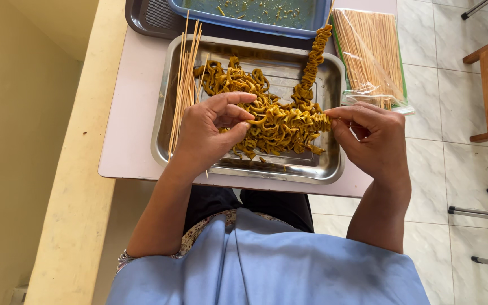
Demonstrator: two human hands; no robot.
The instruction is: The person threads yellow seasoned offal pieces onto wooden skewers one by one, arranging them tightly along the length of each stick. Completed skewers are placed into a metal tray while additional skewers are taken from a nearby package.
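- Left hand (213,133) hovers over the steel tray (334,164), thumb and fingers pinched on folded yellow-brown strips (280,124); a thin skewer seems to run under the palm, though the view is poor there
- Right hand (371,135) pinches the right end of the same strip mass, fingers curled
- The strips lie heaped in the tray's middle; one threaded skewer of strips (314,56) leans from the heap up toward a blue tray (249,14)
- Loose bamboo sticks (186,79) rest along the tray's left rim
- A clear bag of sticks (371,53) lies just right of the tray, on the pale table (131,113)
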